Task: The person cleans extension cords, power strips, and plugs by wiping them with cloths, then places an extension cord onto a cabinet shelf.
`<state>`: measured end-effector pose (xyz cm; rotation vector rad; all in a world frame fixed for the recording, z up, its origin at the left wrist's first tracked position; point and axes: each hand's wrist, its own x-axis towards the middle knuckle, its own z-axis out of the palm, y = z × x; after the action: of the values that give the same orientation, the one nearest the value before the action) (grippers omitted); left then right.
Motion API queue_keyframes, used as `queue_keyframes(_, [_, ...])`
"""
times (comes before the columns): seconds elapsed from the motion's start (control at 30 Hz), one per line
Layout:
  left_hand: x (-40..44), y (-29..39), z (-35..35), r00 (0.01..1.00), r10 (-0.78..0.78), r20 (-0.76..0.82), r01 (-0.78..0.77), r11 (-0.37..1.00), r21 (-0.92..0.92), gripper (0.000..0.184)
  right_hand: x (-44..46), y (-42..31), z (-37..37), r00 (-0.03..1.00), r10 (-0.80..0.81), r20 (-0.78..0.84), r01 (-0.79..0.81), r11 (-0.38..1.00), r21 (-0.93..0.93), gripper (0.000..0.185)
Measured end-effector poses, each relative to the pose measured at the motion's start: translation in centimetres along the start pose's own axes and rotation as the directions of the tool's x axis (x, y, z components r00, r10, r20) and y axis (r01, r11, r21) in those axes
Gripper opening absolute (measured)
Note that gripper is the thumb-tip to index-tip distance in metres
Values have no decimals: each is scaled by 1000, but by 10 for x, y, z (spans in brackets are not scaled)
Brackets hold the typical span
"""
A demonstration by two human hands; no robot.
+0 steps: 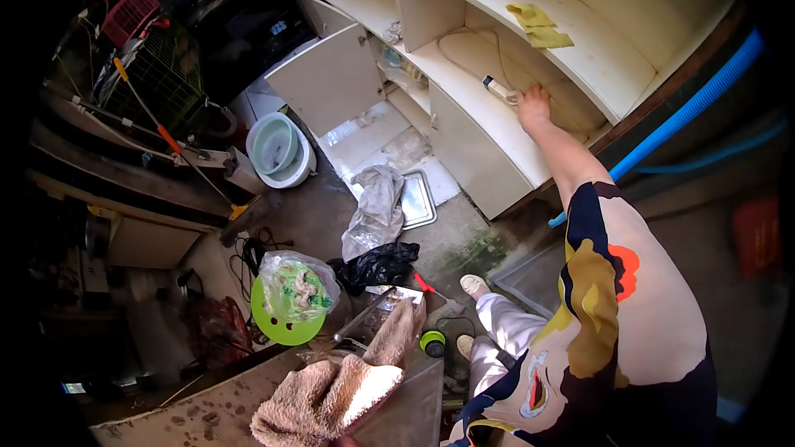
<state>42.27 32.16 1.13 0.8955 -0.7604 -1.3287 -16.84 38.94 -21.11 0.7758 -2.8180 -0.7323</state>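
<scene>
My right hand (535,106) reaches into the open compartment of the cream cabinet, its fingers closed at the near end of a white power strip (499,89). The strip's thin cable (451,56) loops behind it over the shelf. At the bottom of the view a fluffy brown towel (327,393) hangs bunched up close to me. Only a sliver of my left hand (344,442) shows beneath the towel, which it seems to grip; the fingers are hidden. A yellow cloth (540,26) lies on the shelf board above my right hand.
A cabinet door (327,79) stands open at left. On the floor are nested basins (281,172), a metal tray (418,199), a grey plastic bag (373,211), a black bag (383,265) and a red-handled tool (424,283). A blue corrugated hose (691,108) runs along the cabinet's right side.
</scene>
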Motion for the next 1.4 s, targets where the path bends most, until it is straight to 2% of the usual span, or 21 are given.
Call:
queue_keyframes(0.17, [1, -8, 5, 996, -67, 53, 68, 997, -22, 17, 8, 13, -23, 980, -165, 115, 169, 985, -30, 32])
queue_keyframes(0.27, [4, -16, 17, 995, -86, 44, 86, 996, 5, 21, 44, 17, -11, 999, -40, 30, 38, 998, 49, 34])
queue_keyframes(0.33, [5, -22, 26, 996, -88, 20, 87, 996, 32, 24, 66, 22, -3, 958, 116, -262, -69, 981, 183, 28])
queue_keyframes(0.37, [5, -25, 30, 996, -90, 7, 90, 995, 36, 26, 71, 23, 2, 959, 116, -260, -69, 981, 182, 28])
queue_keyframes(0.57, [5, -35, 52, 995, -93, -25, 95, 993, 64, 35, 66, 9, 11, 989, 128, 70, -139, 971, 193, 36])
queue_keyframes(0.63, [5, -35, 55, 996, -86, -17, 87, 994, 68, 39, 44, -10, -20, 981, 69, 182, -150, 864, 480, 33])
queue_keyframes(0.7, [3, -33, 58, 997, -79, -6, 79, 995, 62, 42, 31, -40, -13, 996, 20, 91, -65, 850, 523, 30])
queue_keyframes(0.77, [-3, -31, 60, 997, -70, 11, 69, 997, 46, 45, 19, -90, 22, 994, 112, 9, -81, 655, 752, 27])
queue_keyframes(0.8, [-5, -31, 60, 998, -63, 23, 63, 997, 36, 47, -12, -101, -13, 979, 158, 130, -193, 501, 844, 25])
queue_keyframes(0.93, [-9, -35, 59, 983, -101, 154, 126, 978, -167, 57, -118, -156, -53, 957, -272, 104, -109, -4, 994, 35])
queue_keyframes(1.0, [-18, -30, 73, 966, -166, 197, 213, 945, -247, 62, -185, -171, -72, 904, -419, 80, -152, -141, 978, 42])
queue_keyframes(1.03, [-18, -30, 76, 894, -199, 401, 308, 923, -229, 64, -216, -169, -76, 848, -530, 4, -184, -286, 940, 41])
queue_keyframes(1.07, [-21, -31, 78, 845, -292, 447, 426, 874, -234, 64, -245, -146, -98, 771, -636, 45, -282, -277, 918, 42])
queue_keyframes(1.1, [-24, -33, 80, 825, -287, 487, 373, 923, -89, 52, -278, -126, -119, 660, -748, 71, -387, -257, 886, 43])
queue_keyframes(1.13, [-24, -34, 90, 738, -328, 590, 570, 771, -284, 53, -296, -151, -83, 608, -793, 35, -626, -452, 635, 42])
queue_keyframes(1.17, [-26, -34, 98, 638, -233, 734, 673, 632, -384, 53, -311, -134, -91, 594, -803, 51, -697, -481, 531, 42])
queue_keyframes(1.2, [-30, -36, 104, 633, -179, 753, 589, 744, -317, 52, -325, -116, -101, 578, -813, 68, -756, -503, 418, 41])
queue_keyframes(1.23, [-32, -36, 111, 612, -129, 780, 542, 787, -295, 52, -337, -103, -106, 659, -749, -73, -632, -604, 486, 42])
queue_keyframes(1.3, [-39, -36, 114, 506, -205, 838, 752, 581, -311, 53, -361, -71, -140, 745, -667, -4, -652, -729, 206, 44])
queue_keyframes(1.33, [-43, -35, 117, 478, -207, 853, 768, 570, -292, 53, -370, -53, -152, 765, -644, 3, -631, -750, 199, 44])
queue_keyframes(1.4, [-48, -31, 122, 359, -191, 914, 891, 362, -275, 54, -385, -22, -163, 776, -623, -95, -625, -780, 11, 47])
